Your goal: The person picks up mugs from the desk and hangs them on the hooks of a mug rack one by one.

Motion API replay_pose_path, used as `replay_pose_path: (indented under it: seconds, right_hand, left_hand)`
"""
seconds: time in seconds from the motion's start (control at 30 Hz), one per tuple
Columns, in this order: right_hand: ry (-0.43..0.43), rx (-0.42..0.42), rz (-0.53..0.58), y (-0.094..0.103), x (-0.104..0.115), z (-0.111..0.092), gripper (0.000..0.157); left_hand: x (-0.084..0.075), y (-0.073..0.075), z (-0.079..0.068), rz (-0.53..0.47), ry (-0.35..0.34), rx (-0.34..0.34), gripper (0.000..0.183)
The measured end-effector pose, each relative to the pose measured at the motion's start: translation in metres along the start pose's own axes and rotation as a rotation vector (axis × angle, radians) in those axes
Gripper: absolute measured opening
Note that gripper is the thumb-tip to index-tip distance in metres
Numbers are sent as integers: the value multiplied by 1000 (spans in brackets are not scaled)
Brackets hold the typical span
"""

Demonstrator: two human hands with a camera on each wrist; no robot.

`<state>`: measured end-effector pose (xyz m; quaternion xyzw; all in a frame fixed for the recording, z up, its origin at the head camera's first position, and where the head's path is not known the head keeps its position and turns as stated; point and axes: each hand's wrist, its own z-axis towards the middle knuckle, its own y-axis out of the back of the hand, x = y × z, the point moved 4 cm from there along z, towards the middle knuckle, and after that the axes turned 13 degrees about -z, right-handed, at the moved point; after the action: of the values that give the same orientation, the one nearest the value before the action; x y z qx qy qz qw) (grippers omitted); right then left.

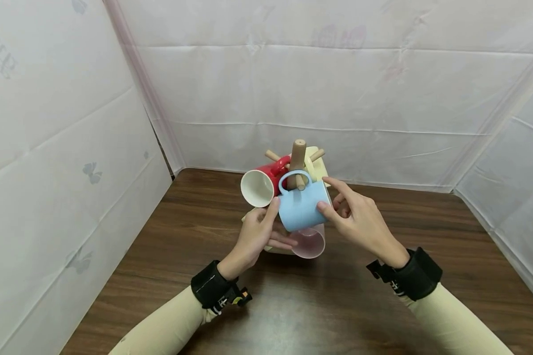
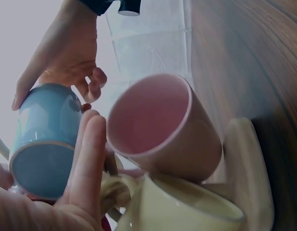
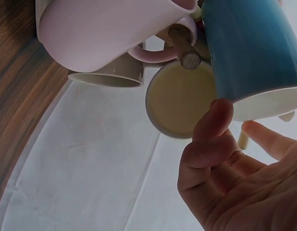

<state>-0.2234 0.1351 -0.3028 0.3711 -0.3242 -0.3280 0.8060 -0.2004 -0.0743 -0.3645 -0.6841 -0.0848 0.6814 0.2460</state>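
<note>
A light blue mug (image 1: 303, 206) is tilted on its side at the front of a wooden mug tree (image 1: 298, 160), its handle looped around a peg. My right hand (image 1: 360, 217) pinches the mug near its rim, thumb on the outer wall, index finger at the upper edge. At the mug's base is my left hand (image 1: 255, 234), with the thumb by the base edge and straight fingers reaching underneath. The blue base (image 2: 43, 168) shows beside those fingers in the left wrist view. Below, a pink mug (image 1: 309, 242) hangs with its opening forward, close to the left fingertips.
A red mug (image 1: 259, 186), white inside, hangs on the tree's left. Behind the blue mug on the right is a pale yellow mug (image 1: 318, 165). Another cream mug (image 2: 187, 207) hangs low beside the pink one. The dark wooden table (image 1: 195, 197) meets white sheet walls (image 1: 315, 88) behind.
</note>
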Motion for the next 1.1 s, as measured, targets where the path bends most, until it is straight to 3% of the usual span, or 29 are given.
replay_pose_path:
  seconds: [0.23,0.5,0.73,0.9,1.1]
  right_hand:
    - [-15,6,5,-2,-1,-2,54]
    - [-28,22,6,-3,-1,-6,54]
    - [-31,34,-10,-1,-3,-7,54]
    - [-11,38,9,2,-6,-8,49]
    - [-14,7,10,3,-14,-8,41]
  left_hand:
    - [0,2,-5,25,-58,60,48]
    - [1,1,-5,16,-64,73,48]
    - [-2,5,-7,67,-73,101,44]
    - [-17,7,-11,204,-138,108,37]
    - [-40,7,-17,416,-309,85,24]
